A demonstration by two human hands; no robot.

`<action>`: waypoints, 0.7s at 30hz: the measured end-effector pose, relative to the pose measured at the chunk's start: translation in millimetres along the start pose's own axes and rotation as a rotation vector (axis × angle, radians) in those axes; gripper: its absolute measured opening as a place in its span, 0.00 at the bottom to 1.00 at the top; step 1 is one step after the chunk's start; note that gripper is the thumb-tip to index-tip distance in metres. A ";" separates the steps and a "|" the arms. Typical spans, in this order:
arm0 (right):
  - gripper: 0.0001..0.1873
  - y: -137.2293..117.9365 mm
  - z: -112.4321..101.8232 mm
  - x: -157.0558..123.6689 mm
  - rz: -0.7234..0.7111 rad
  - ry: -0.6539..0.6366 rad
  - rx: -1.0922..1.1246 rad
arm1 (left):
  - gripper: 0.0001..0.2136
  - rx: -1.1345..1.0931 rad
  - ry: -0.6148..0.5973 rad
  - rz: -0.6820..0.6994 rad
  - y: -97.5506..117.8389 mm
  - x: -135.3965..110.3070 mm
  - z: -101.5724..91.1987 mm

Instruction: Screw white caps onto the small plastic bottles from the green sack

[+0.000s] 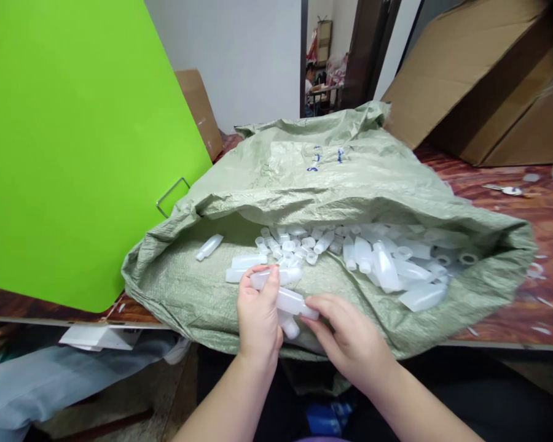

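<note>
My left hand [258,313] is closed around several translucent white plastic tubes, with one tube [288,275] under the thumb pointing right. Another tube [289,301] sticks out of the same hand, and the fingertips of my right hand [345,331] pinch its narrow end. A third tube end [289,325] shows below. All this is over the front lip of an opened woven sack [203,307]. Inside the sack a pile of loose tubes [387,267] lies on the right, small caps or tube ends [290,245] in the middle, and one lone tube [209,247] at the left.
A bright green panel [74,135] with a wire handle [172,197] stands at left. An open cardboard box [470,67] is at the back right. Keys [509,190] and white scraps lie on the wood-patterned table [498,227]. A person's denim-covered leg [78,383] shows at lower left.
</note>
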State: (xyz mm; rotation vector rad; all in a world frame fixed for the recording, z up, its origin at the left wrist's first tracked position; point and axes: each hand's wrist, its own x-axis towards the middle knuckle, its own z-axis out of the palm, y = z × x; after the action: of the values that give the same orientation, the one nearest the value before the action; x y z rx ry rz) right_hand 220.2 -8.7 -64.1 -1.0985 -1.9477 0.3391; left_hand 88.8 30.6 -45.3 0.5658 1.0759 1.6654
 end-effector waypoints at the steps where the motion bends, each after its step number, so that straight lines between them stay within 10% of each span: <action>1: 0.09 -0.9 -0.2 1.1 0.029 -0.009 0.023 | 0.14 -0.003 0.005 0.002 0.5 0.3 0.2; 11: 0.14 4.0 2.9 -1.7 -0.390 0.137 -0.223 | 0.16 -0.042 -0.022 -0.125 5.3 1.0 -1.5; 21: 0.16 14.2 5.5 -5.7 -0.409 0.111 -0.230 | 0.15 -0.031 -0.015 -0.148 4.7 2.9 -2.0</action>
State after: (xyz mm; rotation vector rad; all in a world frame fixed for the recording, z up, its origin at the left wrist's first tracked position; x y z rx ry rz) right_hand 225.4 -4.2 -78.8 -0.8092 -2.0866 -0.1680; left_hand 83.8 32.2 -42.6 0.4658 1.0538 1.5441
